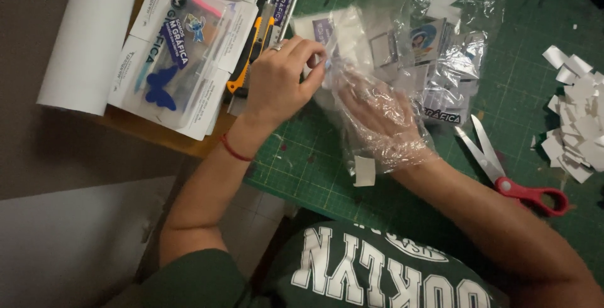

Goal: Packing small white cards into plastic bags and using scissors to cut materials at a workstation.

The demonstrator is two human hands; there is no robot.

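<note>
Right hand: the right hand is pushed wrist-deep into a clear plastic bag, fingers spread flat inside the film.
Left hand: the left hand pinches the bag's upper edge between thumb and fingertips; a red string circles its wrist.
Bag look: thin, crinkled, see-through, shiny where it catches light, lying on the green cutting mat in front of the person.
Loose slip: one small white paper piece lies just beside the bag's near end.
Scissors: one pair of red-handled scissors, blades apart, right of the bag.
Scraps: one heap of white paper offcuts at the mat's right edge, too many to count.
Card packets: several clear packets of small printed cards beyond the bag; exact number unclear.
Knife: one orange utility knife beside the left hand.
Far left: one white paper roll.
</note>
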